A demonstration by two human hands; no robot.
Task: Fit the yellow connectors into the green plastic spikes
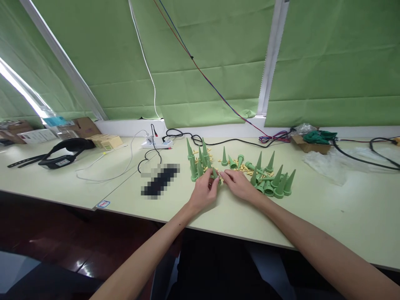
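Observation:
My left hand (pixel 203 193) is closed around a green plastic cone (pixel 215 173), its tip leaning up and left. Beside it, my right hand (pixel 240 185) has its fingers pinched together close to the held cone. Whatever lies between those fingertips is too small to make out. Upright green cones (pixel 193 168) stand in a cluster just beyond my left hand. More cones (pixel 280 187), some standing and some lying on their sides, are grouped right of my right hand. Small yellow pegs (pixel 248 171) are scattered among the cones on the table.
The pale table (pixel 312 216) carries a blurred dark object (pixel 160 181) to the left. Farther left are a black headset (pixel 67 152) and small yellow boxes (pixel 108 141). A white power strip (pixel 156 143) with cables lies at the back, and a cardboard box (pixel 312 146) sits back right.

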